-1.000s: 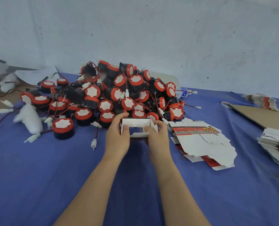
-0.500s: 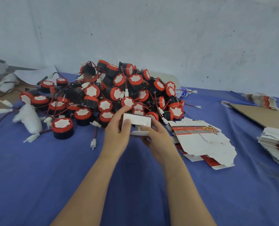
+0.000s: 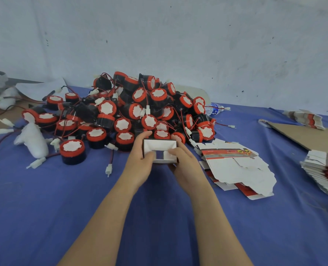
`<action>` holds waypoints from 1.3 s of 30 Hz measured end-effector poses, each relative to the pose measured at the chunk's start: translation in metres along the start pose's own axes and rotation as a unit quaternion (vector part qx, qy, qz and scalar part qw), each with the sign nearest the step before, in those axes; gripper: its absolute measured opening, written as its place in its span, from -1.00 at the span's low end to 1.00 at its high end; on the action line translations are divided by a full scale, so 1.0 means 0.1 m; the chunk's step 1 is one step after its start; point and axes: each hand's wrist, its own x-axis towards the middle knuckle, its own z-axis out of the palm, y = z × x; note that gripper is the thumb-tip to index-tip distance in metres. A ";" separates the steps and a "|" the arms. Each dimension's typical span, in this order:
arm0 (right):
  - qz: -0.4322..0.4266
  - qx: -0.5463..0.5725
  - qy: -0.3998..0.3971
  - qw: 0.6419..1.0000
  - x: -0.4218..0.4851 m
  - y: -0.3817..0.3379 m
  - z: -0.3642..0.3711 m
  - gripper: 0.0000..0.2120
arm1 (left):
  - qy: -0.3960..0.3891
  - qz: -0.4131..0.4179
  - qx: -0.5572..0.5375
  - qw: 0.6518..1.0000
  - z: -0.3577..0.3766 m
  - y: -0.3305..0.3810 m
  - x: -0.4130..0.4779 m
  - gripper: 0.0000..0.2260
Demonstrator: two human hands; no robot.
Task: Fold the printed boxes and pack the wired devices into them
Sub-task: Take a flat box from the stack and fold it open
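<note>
White card shows inside the half-folded printed box (image 3: 159, 147), which sits between both hands over the blue cloth (image 3: 44, 208), just in front of the pile of wired devices (image 3: 134, 110). The left hand (image 3: 140, 164) grips the box's left end, fingers curled over the far edge. The right hand (image 3: 186, 166) grips the right end, its thumb pressing a small flap inward. Flat unfolded boxes (image 3: 238, 167) lie just to the right. A taller stack (image 3: 326, 169) sits by a brown cardboard sheet (image 3: 308, 137).

L hand (image 3: 140, 162), R hand (image 3: 187, 164) close together out front, fingers curled in grip; forearms converge.
</note>
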 end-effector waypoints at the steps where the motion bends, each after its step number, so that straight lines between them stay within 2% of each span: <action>1: 0.003 -0.010 -0.012 1.000 0.01 0.02 0.04 -0.64 | 0.018 -0.004 -0.019 1.000 0.00 0.00 0.01 -0.50; 2: 0.003 -0.030 -0.024 0.999 0.00 0.04 0.07 -0.62 | 0.032 -0.011 -0.043 0.999 -0.01 0.00 0.02 -0.48; 5: -0.046 -0.099 -0.072 0.991 -0.03 0.08 0.11 -0.32 | 0.072 -0.024 -0.110 0.991 -0.04 -0.01 0.03 -0.49; 7: -0.086 -0.142 -0.068 0.984 -0.04 0.09 0.13 -0.34 | 0.094 -0.044 -0.158 0.982 -0.06 -0.02 0.05 -0.54; 9: -0.131 -0.180 -0.002 0.975 -0.04 0.11 0.18 -0.47 | 0.093 -0.055 -0.179 0.978 -0.05 0.02 0.03 -0.55; 12: -0.168 -0.213 0.163 0.949 -0.03 0.14 0.21 -0.81 | 0.039 -0.022 -0.137 0.989 0.05 0.07 -0.01 -0.53; 13: -0.162 -0.217 0.194 0.943 -0.02 0.15 0.19 -0.85 | 0.013 -0.010 -0.124 0.992 0.09 0.08 -0.03 -0.54; 16: -0.134 -0.213 0.227 0.941 0.00 0.15 0.12 -0.73 | -0.030 0.041 -0.038 0.998 0.18 0.11 -0.10 -0.55; 19: -0.108 -0.202 0.175 0.958 0.03 0.14 0.12 -0.71 | 0.002 0.065 0.027 0.997 0.19 0.08 -0.09 -0.50; 21: -0.076 -0.179 0.101 0.976 0.03 0.15 0.14 -0.64 | 0.040 0.043 0.029 0.998 0.16 0.03 -0.06 -0.49; 23: -0.063 -0.180 0.062 0.980 0.01 0.15 0.14 -0.54 | 0.069 0.020 0.019 0.997 0.14 0.00 -0.04 -0.47; 32: -0.098 -0.180 0.097 0.974 -0.03 0.12 0.22 -0.58 | 0.104 -0.007 0.021 0.994 0.15 -0.05 -0.03 -0.49; 37: -0.088 -0.105 0.068 0.988 -0.04 0.05 0.23 -0.78 | 0.122 -0.048 -0.074 0.989 0.11 0.01 0.01 -0.61; 39: -0.093 -0.070 0.037 0.993 -0.05 0.03 0.21 -0.75 | 0.137 -0.076 -0.090 0.984 0.10 0.02 0.04 -0.48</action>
